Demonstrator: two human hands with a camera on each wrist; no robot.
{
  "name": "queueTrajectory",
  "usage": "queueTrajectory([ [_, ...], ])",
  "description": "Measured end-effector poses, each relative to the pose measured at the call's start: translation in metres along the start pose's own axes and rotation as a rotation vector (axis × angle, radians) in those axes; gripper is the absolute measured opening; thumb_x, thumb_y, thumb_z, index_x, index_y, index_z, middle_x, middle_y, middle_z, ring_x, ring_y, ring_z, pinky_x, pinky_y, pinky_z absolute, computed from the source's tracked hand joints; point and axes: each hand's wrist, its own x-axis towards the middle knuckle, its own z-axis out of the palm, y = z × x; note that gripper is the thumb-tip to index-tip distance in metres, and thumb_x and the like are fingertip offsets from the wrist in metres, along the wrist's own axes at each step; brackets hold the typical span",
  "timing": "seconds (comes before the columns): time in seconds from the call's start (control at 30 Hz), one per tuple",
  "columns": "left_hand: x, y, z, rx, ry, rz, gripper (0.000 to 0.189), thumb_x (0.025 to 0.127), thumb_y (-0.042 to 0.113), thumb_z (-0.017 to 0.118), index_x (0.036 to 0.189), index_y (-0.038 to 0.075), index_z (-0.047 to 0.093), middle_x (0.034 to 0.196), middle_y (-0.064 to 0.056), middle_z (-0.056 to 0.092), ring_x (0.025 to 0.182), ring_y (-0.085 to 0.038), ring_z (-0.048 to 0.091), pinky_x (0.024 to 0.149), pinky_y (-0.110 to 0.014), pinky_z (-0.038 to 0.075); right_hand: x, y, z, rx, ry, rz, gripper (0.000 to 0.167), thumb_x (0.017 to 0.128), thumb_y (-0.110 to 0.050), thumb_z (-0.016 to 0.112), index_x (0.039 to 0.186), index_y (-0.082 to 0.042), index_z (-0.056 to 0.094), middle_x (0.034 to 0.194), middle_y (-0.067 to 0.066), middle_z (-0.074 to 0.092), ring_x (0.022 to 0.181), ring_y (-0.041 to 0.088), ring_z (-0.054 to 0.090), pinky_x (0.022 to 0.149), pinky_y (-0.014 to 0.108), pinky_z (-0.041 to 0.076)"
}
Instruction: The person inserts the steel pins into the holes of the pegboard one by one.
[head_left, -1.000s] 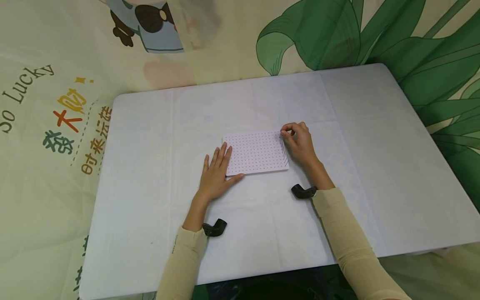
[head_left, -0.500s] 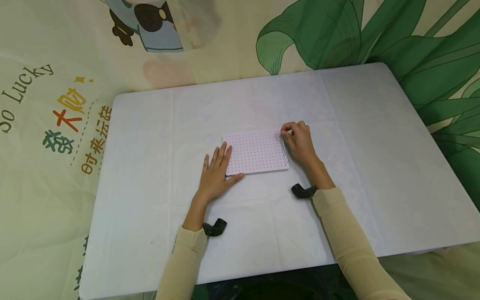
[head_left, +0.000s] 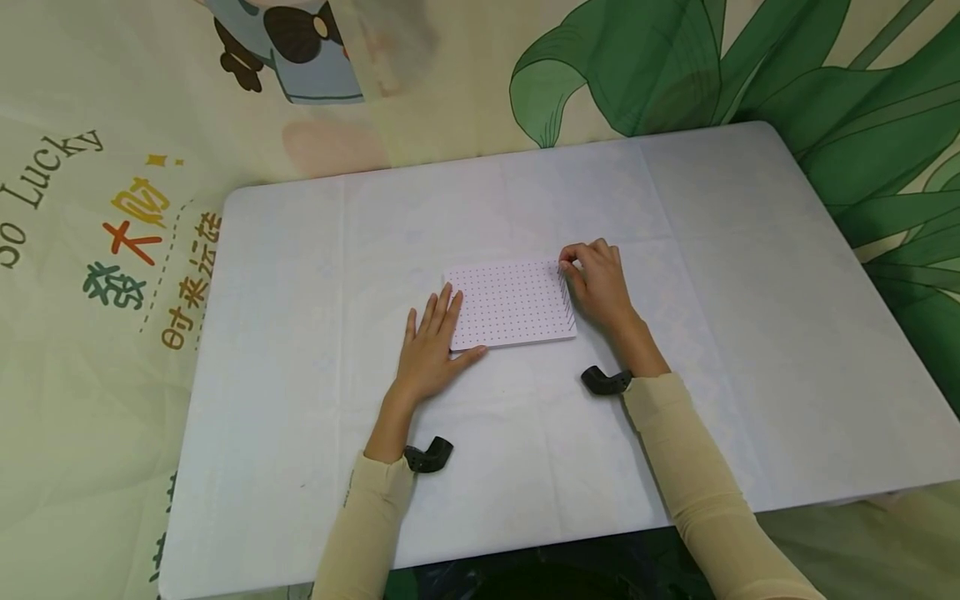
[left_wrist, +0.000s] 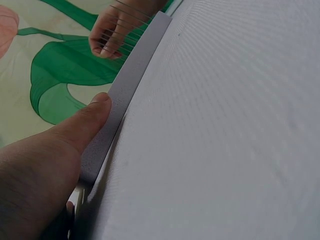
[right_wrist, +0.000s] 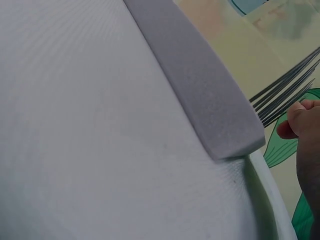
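A white board (head_left: 506,307) with rows of small dark holes lies flat at the middle of the table. Thin metal rods (right_wrist: 285,92) stand upright in a row along its right edge. My left hand (head_left: 429,354) rests spread on the board's left side, its thumb (left_wrist: 92,117) against the near side face. At the far right corner, my right hand (head_left: 600,283) pinches a thin metal rod between thumb and forefinger, beside the others. The lower end of that rod is hidden behind the board's edge and the other rods in the right wrist view.
A white cloth covers the table (head_left: 270,417), whose near edge runs just before the body. Behind it hangs a printed backdrop (head_left: 450,92) with green leaves and lettering. Each wrist carries a black camera mount (head_left: 429,455).
Both hands keep their places, the left on the board and the right at its far right corner. The head view has shifted very slightly.
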Motion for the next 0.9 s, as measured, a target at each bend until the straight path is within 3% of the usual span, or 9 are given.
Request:
queueTrajectory([
  [0.47,0.0003,0.0001,-0.0031,0.009,0.003,0.003,0.092,0.084,0.066,0.046,0.15,0.019,0.003,0.155,0.002,-0.006,0.14,-0.023,-0.002,0.109,-0.048,-0.007,0.0012,-0.001,0.0013,-0.006,0.017,-0.021,0.008,0.091,-0.011,0.058,0.094,-0.004,0.058,0.093,0.012,0.067,0.079,0.026,0.043,0.075,0.042,0.03],
  [0.9,-0.0007,0.0002,-0.0007,0.005,-0.01,0.005,0.092,0.084,0.064,0.047,0.15,0.018,0.003,0.154,0.002,-0.007,0.14,-0.023,-0.002,0.109,-0.048,-0.006,-0.0055,0.0036,0.0022,-0.002,-0.008,0.03,0.009,0.089,-0.012,0.062,0.095,-0.006,0.061,0.092,0.008,0.068,0.079,0.023,0.043,0.077,0.041,0.029],
])
